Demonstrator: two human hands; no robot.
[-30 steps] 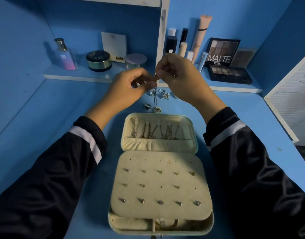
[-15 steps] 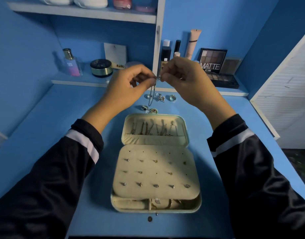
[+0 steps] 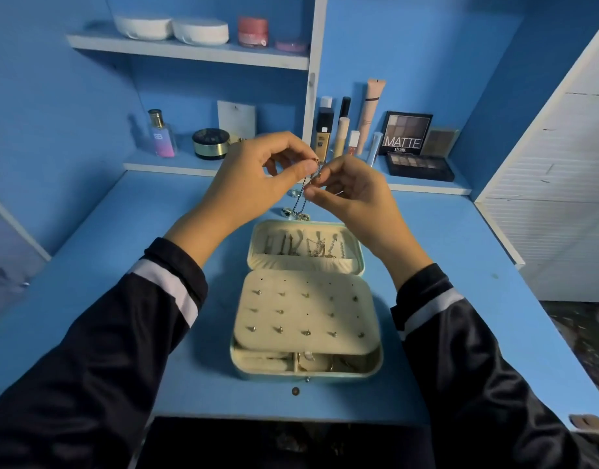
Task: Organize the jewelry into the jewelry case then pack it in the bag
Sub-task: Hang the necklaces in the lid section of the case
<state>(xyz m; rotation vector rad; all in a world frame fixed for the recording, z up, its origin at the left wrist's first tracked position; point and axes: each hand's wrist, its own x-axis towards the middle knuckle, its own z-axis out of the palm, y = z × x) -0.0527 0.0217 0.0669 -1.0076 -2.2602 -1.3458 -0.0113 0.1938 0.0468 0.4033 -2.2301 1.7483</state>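
A thin dark bead chain hangs above the blue desk, just beyond the far edge of the open cream jewelry case; its upper end sits between the two hands and its lower loop drops to a few loose rings lying on the desk. The case's lid lies back flat with several fine necklaces strung across it, and the earring panel over the base carries rows of small studs. The left hand is raised, thumb and forefinger pressed together on the top end of the chain, the other fingers curled loosely behind. The right hand faces it, thumb and forefinger closed on the chain a little lower, apparently at the clasp, though that part is too small to make out. Both forearms angle inward over the case in black sleeves with a white stripe.
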